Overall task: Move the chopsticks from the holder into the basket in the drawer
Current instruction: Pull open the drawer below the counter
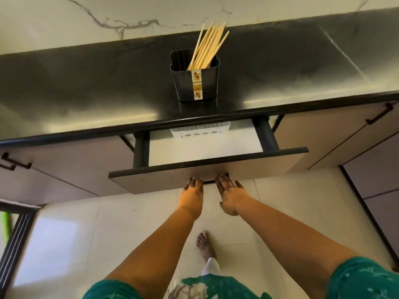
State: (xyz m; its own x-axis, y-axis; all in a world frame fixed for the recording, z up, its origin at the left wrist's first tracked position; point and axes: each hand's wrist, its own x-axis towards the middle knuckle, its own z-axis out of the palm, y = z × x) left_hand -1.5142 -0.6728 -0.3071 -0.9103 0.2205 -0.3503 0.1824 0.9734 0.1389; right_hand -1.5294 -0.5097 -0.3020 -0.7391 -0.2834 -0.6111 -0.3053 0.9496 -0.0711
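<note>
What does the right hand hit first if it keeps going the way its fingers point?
The drawer front. The right hand points its fingers up and forward at the panel's lower edge, and the fingertips look already at or under it. Whether they touch is unclear from this angle. The left hand sits alongside, aimed likewise.
</note>
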